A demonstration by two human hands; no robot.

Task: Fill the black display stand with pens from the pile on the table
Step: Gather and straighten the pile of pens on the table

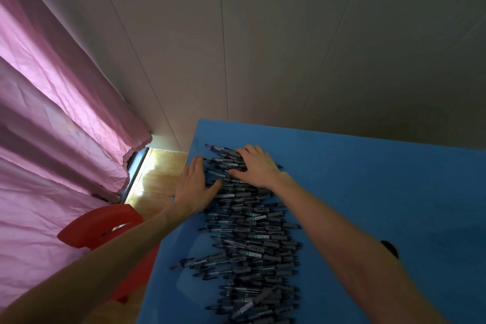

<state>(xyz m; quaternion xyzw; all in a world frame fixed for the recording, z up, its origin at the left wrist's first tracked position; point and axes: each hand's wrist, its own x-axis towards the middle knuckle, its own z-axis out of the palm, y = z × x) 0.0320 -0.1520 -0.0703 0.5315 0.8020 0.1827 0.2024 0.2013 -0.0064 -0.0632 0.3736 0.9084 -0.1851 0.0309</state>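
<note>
Where the blue table (368, 179) runs away from the camera, a long pile of pens (257, 234) lies down its left half, stretching from near the far left corner to the bottom edge of the view, where it is cut off. Most pens have grey grips and dark tips, but motion blur smears them and single pens are hard to pick out. Both bare forearms reach over the pile to its far end. The left hand (193, 184) lies flat at the pile's left side, right by the table's left edge, fingers straight and together, thumb spread onto the pens, gripping nothing that can be seen. The right hand (256, 166) rests palm down on top of the far pens with fingers spread and slightly bent; whether they close round any pen underneath cannot be told. A small black object (390, 248) peeks out from behind the right forearm, mostly hidden, so what it is stays unclear. To the right of the pile the blue surface lies bare out to the frame's edge. Left of the table stands a red chair (97, 223), partly covered by the left arm, over a wooden floor (157, 171). A pink curtain (52, 113) fills the left side, and a plain panelled wall (289, 34) rises behind the table.
</note>
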